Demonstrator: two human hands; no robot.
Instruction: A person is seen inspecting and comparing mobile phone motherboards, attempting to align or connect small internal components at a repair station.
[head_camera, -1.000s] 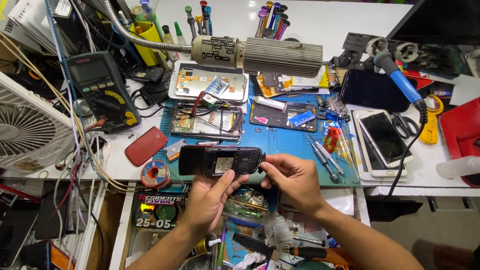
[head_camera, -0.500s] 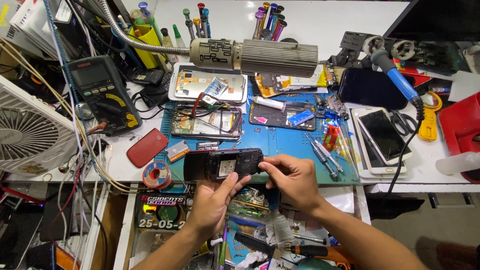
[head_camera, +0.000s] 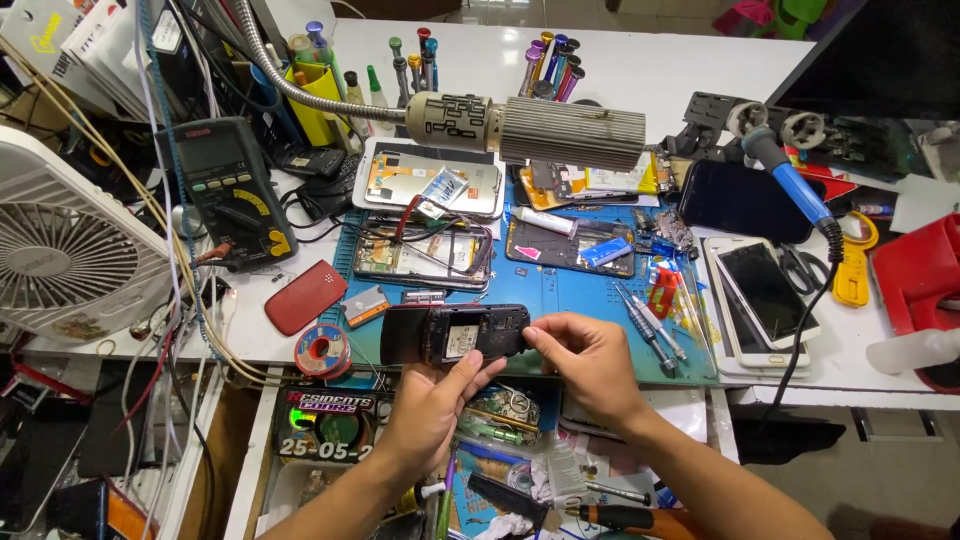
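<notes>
Phone (head_camera: 455, 333), black, back cover off, insides showing, held level over the near edge of the blue work mat (head_camera: 560, 290), just above the front edge of the tabletop (head_camera: 620, 60). My left hand (head_camera: 430, 415) comes up from below; its thumb (head_camera: 478, 368) presses the phone's lower edge near the middle, other fingers hidden under the body, so it is grasping the phone. My right hand (head_camera: 590, 365) sits at the phone's right end, fingertips (head_camera: 535, 335) pinched on that end, touching it; thumb side hidden, cannot tell how hard it clamps. Phone lies between the two hands, long axis running left to right.

Just left of the phone: a red back cover (head_camera: 305, 297) on the white tabletop and a solder spool (head_camera: 322, 352) at the front edge. Behind the phone on the mat, an opened phone frame (head_camera: 425, 255). Right of my right hand, screwdrivers (head_camera: 640, 325) on the mat, then two white phones (head_camera: 760, 295) face up near the right edge. Multimeter (head_camera: 228, 190) toward the left back, white fan (head_camera: 65, 250) at the far left edge. Lamp head (head_camera: 570, 130) hangs over the back of the mat.
</notes>
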